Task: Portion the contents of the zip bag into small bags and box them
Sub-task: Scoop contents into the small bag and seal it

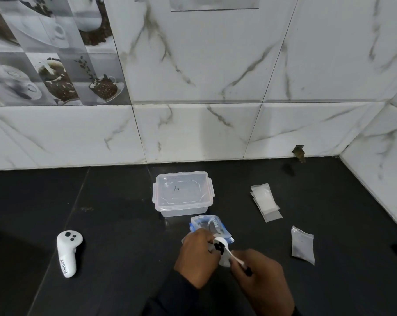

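1. A dark desk [115, 224] runs along a white marble-tiled wall [204, 65], seen from above by the person working at it.
2. Both hands meet at the near edge of the desk, just in front of a crumpled zip bag [212, 225] with blue edging.
3. The left hand [197, 256] has its fingers curled round a small bag [224, 262]. Only a pale scrap of the bag shows below the fingers.
4. The right hand [260, 278] pinches the handle of a white spoon [226, 249].
5. The spoon's bowl points up and left, right beside the left fingers, and carries dark pieces. Whether it has entered the bag's mouth cannot be told.
6. Behind the zip bag, close to it, stands a clear plastic box [182, 195] with its lid on. A small handwritten mark shows on the lid.
7. To the right of the box lies a pile of small bags [264, 201], overlapping one another.
8. Nearer and further right, apart from the pile, lies one flat bag [303, 245] by itself.
9. Well to the left of the hands lies a white handheld controller [68, 253] with black buttons.
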Tool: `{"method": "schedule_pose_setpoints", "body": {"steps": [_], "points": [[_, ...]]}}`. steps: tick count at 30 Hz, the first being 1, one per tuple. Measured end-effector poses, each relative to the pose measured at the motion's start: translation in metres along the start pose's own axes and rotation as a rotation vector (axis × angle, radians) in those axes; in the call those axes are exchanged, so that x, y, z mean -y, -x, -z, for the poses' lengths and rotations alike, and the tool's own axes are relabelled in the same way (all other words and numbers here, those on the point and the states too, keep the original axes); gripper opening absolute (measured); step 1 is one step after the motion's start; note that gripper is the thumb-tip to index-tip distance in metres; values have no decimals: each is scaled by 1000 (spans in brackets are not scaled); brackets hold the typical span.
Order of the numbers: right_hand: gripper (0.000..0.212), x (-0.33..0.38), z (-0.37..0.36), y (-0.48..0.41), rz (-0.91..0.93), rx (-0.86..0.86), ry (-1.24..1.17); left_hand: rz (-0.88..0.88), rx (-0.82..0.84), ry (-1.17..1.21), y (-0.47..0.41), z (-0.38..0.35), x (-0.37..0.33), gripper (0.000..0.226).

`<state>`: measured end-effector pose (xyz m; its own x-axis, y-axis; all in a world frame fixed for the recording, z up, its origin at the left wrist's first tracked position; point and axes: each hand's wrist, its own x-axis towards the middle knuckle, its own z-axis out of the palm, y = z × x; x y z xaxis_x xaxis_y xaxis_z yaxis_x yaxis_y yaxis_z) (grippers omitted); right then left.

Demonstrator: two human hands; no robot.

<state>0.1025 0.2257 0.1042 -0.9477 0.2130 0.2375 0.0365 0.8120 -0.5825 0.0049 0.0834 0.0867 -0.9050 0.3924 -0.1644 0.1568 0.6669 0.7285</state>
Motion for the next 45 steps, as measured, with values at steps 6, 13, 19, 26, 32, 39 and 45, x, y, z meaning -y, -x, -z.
{"method": "schedule_pose_setpoints", "body": {"steps": [6, 13, 19, 26, 32, 39, 45], "points": [[48, -8, -19, 13, 331, -194, 180, 31, -36, 10, -2, -5, 3, 21], [30, -2, -13, 14, 233, -175, 61, -25, -71, 10, 5, -3, 4, 21], [17, 9, 28, -22, -222, -72, -446, -185, -7, -17, 30, 4, 21, 28], [17, -6, -16, -70, -4, 384, 113, -275, 5, -39, 39, -6, 30, 42], [31, 3, -69, -91, -57, 599, 582, -274, -21, -42, 37, -15, 32, 49], [42, -18, -80, -104, -38, 682, 500, -240, -199, 239, 41, -11, 40, 29], [28, -28, -80, -107, -148, 659, 369, 463, 76, 735, 18, -11, 83, 19]]}}
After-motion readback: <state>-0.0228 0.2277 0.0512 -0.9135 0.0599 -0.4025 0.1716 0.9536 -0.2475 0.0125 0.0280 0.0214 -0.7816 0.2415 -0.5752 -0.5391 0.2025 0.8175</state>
